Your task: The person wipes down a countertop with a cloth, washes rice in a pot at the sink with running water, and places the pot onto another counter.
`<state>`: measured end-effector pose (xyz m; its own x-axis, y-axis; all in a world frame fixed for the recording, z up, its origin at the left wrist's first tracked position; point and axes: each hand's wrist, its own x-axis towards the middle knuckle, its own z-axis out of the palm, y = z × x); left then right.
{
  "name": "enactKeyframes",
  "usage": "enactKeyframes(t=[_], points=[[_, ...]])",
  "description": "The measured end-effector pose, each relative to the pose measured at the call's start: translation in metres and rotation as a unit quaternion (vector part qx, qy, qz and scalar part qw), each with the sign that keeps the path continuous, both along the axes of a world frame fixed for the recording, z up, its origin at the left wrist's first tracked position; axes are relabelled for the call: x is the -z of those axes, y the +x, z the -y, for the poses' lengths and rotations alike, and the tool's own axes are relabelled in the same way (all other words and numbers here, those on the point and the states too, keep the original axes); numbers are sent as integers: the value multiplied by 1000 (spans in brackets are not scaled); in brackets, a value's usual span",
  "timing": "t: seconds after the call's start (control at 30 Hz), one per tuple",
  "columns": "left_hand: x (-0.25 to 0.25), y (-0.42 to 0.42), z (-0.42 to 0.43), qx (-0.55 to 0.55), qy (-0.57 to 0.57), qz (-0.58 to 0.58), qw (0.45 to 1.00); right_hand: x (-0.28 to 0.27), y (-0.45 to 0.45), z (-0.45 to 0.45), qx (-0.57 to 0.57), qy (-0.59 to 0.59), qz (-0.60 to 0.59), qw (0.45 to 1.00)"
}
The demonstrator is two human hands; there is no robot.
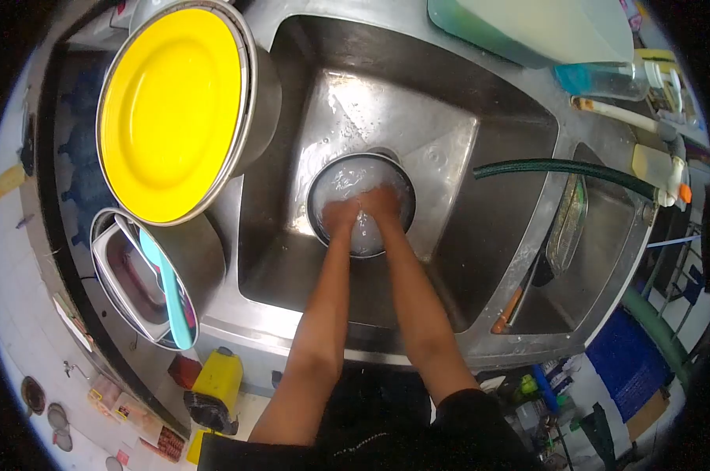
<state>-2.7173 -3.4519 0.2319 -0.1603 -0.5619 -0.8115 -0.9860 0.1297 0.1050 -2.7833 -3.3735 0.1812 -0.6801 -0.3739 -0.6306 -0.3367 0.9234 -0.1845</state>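
Both hands are dipped into cloudy water [359, 174] inside a round metal pot [411, 224] on the floor of the steel sink [370, 94]. My left hand [341, 214] is at the left side of the pot, and my right hand [382, 202] is beside it on the right. The wrists are close together. The water hides the fingers of both hands, so whether they grip anything cannot be seen. Ripples and bright splashes show on the water around them.
A yellow plate [174, 118] tops a large pot left of the sink. Below it, a metal pot [202, 259] holds a tray and a turquoise utensil [166, 290]. A green hose [559, 166] reaches over the sink's right side. A pale green tub [527, 31] and a bottle [606, 80] stand behind.
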Motion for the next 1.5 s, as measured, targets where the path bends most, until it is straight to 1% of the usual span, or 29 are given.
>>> enactKeyframes(t=[0.07, 0.1, 0.13, 0.17, 0.2, 0.27, 0.3, 0.33, 0.37, 0.4, 0.43, 0.47, 0.6, 0.67, 0.8, 0.87, 0.9, 1.0, 1.03, 1.07, 1.13, 1.2, 1.27, 1.3, 1.33, 1.37, 1.4, 1.47, 1.5], points=[[53, 20, -3, -210, 48, -116, 970, 5, -3, -2, 17, 2, 67, 998], [84, 28, -8, -208, 48, -117, 970, 9, -2, -3, 23, 3, 89, 996], [116, 33, -11, -380, 108, -159, 905, 21, 4, -1, 82, -10, 70, 994], [119, 31, -11, -538, 165, -193, 804, 21, 8, 2, 142, -21, 53, 988], [122, 28, -14, -536, 167, -196, 804, 21, 10, 3, 143, -22, 50, 988], [77, 15, -16, -632, 200, -244, 708, -3, 17, 6, 230, -54, 90, 968], [62, 15, -9, -632, 199, -244, 708, -14, 28, 9, 229, -55, 91, 968], [49, 19, -3, -371, 191, -221, 881, -25, 43, 9, 237, -117, 56, 963], [30, 13, 2, -73, 164, -183, 967, -31, 46, 8, 242, -181, 17, 953], [5, 1, -5, -74, 168, -185, 965, -31, 38, 1, 241, -177, 14, 954], [-24, -11, -17, -363, 247, -220, 871, -31, 28, -7, 263, -209, 108, 936], [-37, -15, -21, -613, 298, -234, 694, -37, 24, -5, 284, -244, 202, 905], [-17, -10, -17, -609, 250, -192, 728, -78, 34, 1, 308, -326, 168, 878], [-24, -11, -33, -608, 294, -248, 694, -71, 13, 5, 420, -256, 346, 799], [-7, -8, -23, -592, 297, -225, 714, -105, 23, 7, 367, -316, 244, 840], [-42, -21, -35, -503, 210, -259, 797, -93, 9, -1, 499, -274, 413, 711], [-11, -13, -33, -552, 201, -238, 774, -88, 21, 1, 501, -270, 417, 708], [-13, -20, -28, -580, 225, -230, 748, -77, 28, 2, 484, -280, 305, 771], [-27, -21, -32, -513, 211, -218, 803, -80, 8, 3, 518, -262, 373, 724], [-17, -15, -31, -513, 209, -215, 805, -85, 2, 5, 550, -238, 442, 668], [9, -16, -17, -555, 244, -276, 745, -90, 20, 13, 523, -276, 390, 706], [17, -10, -27, -521, 244, -259, 776, -89, 25, 5, 505, -300, 331, 738], [2, -18, -36, -535, 205, -314, 757, -71, 11, 4, 488, -249, 445, 708], [31, -6, -32, -539, 203, -314, 755, -64, 23, 6, 485, -246, 448, 710], [95, 9, -25, -408, 113, -320, 847, -47, 36, 10, 421, -332, 313, 784], [100, 13, -26, -335, 73, -315, 885, -45, 40, 6, 387, -369, 245, 808], [104, 17, -27, -262, 27, -305, 915, -43, 44, 2, 352, -398, 170, 830], [33, -4, -10, -174, -80, -214, 958, -55, 23, -5, 244, -343, 90, 903], [58, 7, -10, -21, -118, -272, 955, -63, 16, -4, 243, -345, 90, 902]])
